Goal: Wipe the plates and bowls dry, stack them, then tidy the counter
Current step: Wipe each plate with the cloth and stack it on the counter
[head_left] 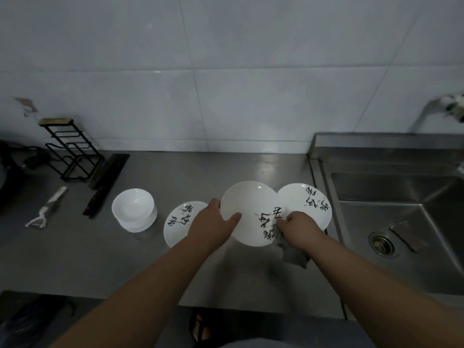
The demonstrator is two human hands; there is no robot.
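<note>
Middle plate (251, 209) is held off the surface (175, 177), overlapping the left plate (179, 219) and right plate (305, 204), which lie flat. Left grip (213, 223) clamps its left rim, thumb on the face. Right grip (298, 227) bunches a grey cloth (293, 252) against its lower-right edge. Bowl stack (133, 209) sits further left.

Plates (248, 202) — three. Stacked bowls (133, 209) — count unclear. Cloth (293, 252), peeler (47, 209), rack (72, 151), cleaver (110, 169), sink (389, 192) — one each.
</note>
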